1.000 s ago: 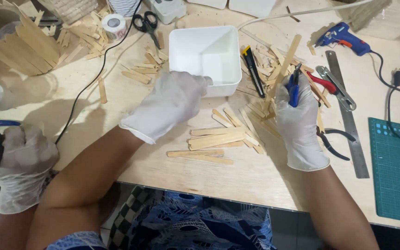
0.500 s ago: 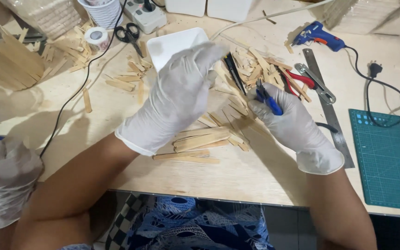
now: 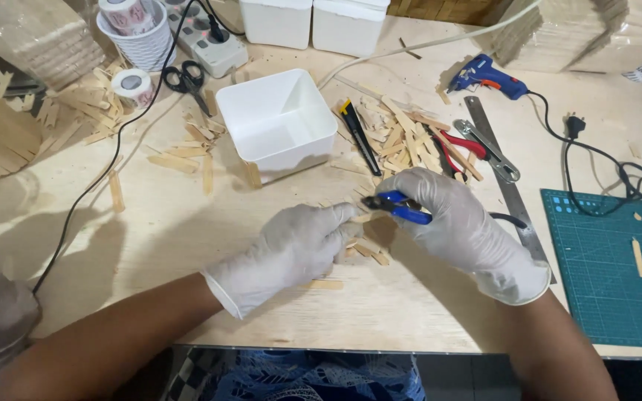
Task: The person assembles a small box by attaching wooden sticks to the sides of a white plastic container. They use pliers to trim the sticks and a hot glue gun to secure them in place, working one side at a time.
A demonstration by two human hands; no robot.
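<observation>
Both hands wear pale gloves. My left hand [image 3: 295,245] pinches a thin wooden stick [image 3: 360,217] near the middle of the plywood table [image 3: 187,230]. My right hand [image 3: 462,226] grips blue-handled cutters [image 3: 399,206], whose jaws meet the end of that stick. More short sticks [image 3: 369,251] lie under and between my hands. A white square tub [image 3: 276,122] stands just behind my left hand.
Behind my right hand lies a heap of sticks [image 3: 403,137] with a black utility knife [image 3: 358,137], red pliers [image 3: 458,152], a steel ruler [image 3: 503,182] and a blue glue gun [image 3: 488,74]. A green cutting mat [image 3: 611,267] sits right. Scissors [image 3: 187,78], tape rolls [image 3: 134,85] and a black cable [image 3: 98,178] lie left.
My left hand has come back from over the tub toward me and now pinches a stick. My right hand moved the cutters down to meet it. The view shifted, showing more of the table's back.
</observation>
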